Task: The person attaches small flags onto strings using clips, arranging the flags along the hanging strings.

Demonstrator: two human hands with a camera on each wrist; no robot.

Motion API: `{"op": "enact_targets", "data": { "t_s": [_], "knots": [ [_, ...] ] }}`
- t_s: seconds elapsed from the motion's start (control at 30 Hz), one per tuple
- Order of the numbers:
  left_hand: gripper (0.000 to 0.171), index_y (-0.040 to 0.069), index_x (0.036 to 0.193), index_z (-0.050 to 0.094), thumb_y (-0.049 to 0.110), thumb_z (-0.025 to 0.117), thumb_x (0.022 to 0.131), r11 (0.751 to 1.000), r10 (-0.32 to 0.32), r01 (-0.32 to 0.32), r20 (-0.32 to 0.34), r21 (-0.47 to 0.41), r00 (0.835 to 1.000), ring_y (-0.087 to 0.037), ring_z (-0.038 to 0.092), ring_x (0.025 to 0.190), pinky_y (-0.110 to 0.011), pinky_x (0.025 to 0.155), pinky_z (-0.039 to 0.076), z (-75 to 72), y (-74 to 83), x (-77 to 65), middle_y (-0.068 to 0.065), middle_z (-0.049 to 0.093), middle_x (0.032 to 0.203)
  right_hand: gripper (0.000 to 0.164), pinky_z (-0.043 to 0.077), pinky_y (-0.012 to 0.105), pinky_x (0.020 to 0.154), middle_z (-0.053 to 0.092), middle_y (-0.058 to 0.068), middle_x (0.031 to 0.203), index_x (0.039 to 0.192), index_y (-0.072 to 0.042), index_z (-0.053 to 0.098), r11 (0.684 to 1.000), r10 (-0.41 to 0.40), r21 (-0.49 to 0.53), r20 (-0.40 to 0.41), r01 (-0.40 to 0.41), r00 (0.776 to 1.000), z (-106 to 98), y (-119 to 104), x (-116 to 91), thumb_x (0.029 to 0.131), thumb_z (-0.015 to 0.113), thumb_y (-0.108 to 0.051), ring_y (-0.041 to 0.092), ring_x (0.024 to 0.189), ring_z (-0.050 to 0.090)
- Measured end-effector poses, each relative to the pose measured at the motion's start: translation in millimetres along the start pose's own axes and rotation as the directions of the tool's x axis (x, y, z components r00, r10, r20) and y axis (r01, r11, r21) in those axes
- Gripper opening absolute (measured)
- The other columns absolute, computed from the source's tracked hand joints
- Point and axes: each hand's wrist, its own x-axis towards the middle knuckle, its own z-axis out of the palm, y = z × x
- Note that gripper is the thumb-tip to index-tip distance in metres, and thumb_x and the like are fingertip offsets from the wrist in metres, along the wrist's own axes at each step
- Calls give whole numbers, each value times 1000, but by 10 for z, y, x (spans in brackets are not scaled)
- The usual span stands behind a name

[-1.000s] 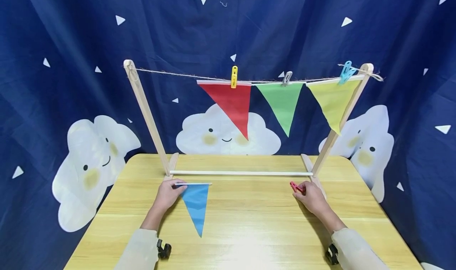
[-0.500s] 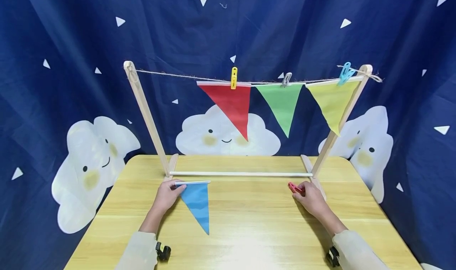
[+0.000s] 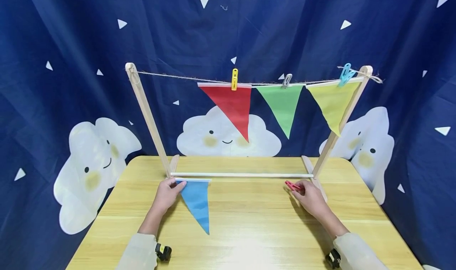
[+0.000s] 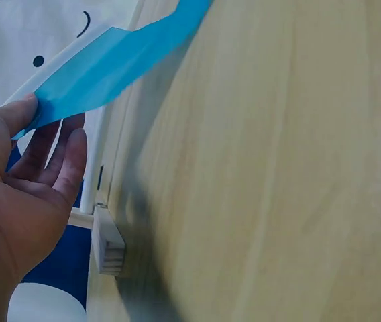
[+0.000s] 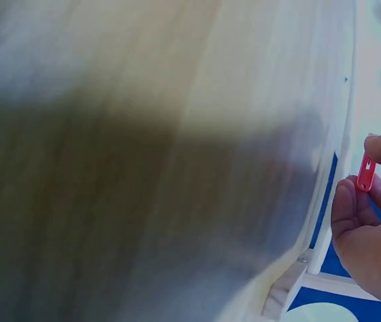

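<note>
A blue triangular pennant [image 3: 197, 202] with a white top edge hangs from my left hand [image 3: 167, 194], which pinches its upper left corner between thumb and fingers. In the left wrist view the pennant [image 4: 90, 84] stretches away from the thumb. My right hand [image 3: 311, 197] pinches a red clothespin [image 3: 293, 185] near the right foot of the wooden stand; the clothespin [image 5: 366, 172] also shows in the right wrist view. Above, a string carries a red pennant [image 3: 235, 105] under a yellow clothespin [image 3: 234, 79], a green pennant [image 3: 283, 103] under a grey clothespin [image 3: 287, 80], and a yellow pennant [image 3: 335, 103] under a blue clothespin [image 3: 345, 75].
The stand has a left post [image 3: 147, 115], a right post [image 3: 338, 133] and a low white crossbar [image 3: 242, 175]. Its string [image 3: 178, 77] runs bare between the left post and the red pennant. A wooden table [image 3: 249, 218] lies below, with a dark blue curtain [image 3: 285, 28] behind.
The left hand and blue pennant have risen slightly, and the pennant's tip has swung to the right. The red clothespin has shifted a little leftward with the right hand's fingers.
</note>
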Motion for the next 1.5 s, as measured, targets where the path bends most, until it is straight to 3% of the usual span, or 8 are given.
{"op": "enact_targets", "data": {
  "t_s": [0.33,0.47,0.6,0.7,0.97,1.33,1.5],
  "knots": [
    [25,-8,92,70,16,72,98,997,24,-26,-26,-68,999,-12,50,65,-21,60,45,-2,135,-16,-1,53,70,21,50,24,69,65,11,92,105,-1,70,997,-69,30,-88,72,994,-41,-203,69,88,80,-6,17,82,59],
    [21,-9,90,70,11,72,98,998,26,-29,-45,-62,999,-12,48,64,-21,59,44,-13,273,-52,-1,52,68,21,52,25,71,65,10,92,106,-1,70,995,-91,41,-107,96,990,-46,-300,101,87,80,-6,18,82,61],
    [18,-9,99,73,9,71,98,998,34,-38,-62,-57,997,-11,47,67,-21,60,43,-11,346,-55,-3,57,72,22,57,29,74,67,12,96,108,1,71,990,-121,59,-122,129,985,-64,-428,123,88,78,-5,21,85,65],
    [19,-6,103,74,12,72,98,995,66,-72,-81,-68,995,-10,49,70,-21,61,44,-2,314,-33,-3,61,76,23,59,32,75,68,12,98,110,0,72,986,-148,56,-130,156,980,-89,-543,137,89,78,-6,22,86,66],
    [20,-4,102,74,16,71,99,987,121,-130,-103,-94,987,-11,50,71,-23,63,45,-39,449,-44,-1,62,80,26,60,36,78,69,12,98,112,-1,71,975,-191,85,-147,205,971,-139,-790,225,88,80,-6,22,86,68],
    [23,-9,113,71,10,67,100,986,78,-95,-127,-135,989,-8,52,74,-18,68,47,-88,674,-42,-16,68,98,26,61,36,76,70,14,99,111,-4,72,958,-232,134,-162,254,959,-202,-1073,315,87,81,-6,24,84,70],
    [23,-9,112,71,10,68,100,986,69,-90,-144,-144,987,-7,53,73,-18,68,48,-81,759,-42,-7,68,92,27,61,38,77,69,11,99,112,-5,72,952,-242,144,-180,269,954,-229,-1176,341,87,81,-6,21,85,69]
  ]
}}
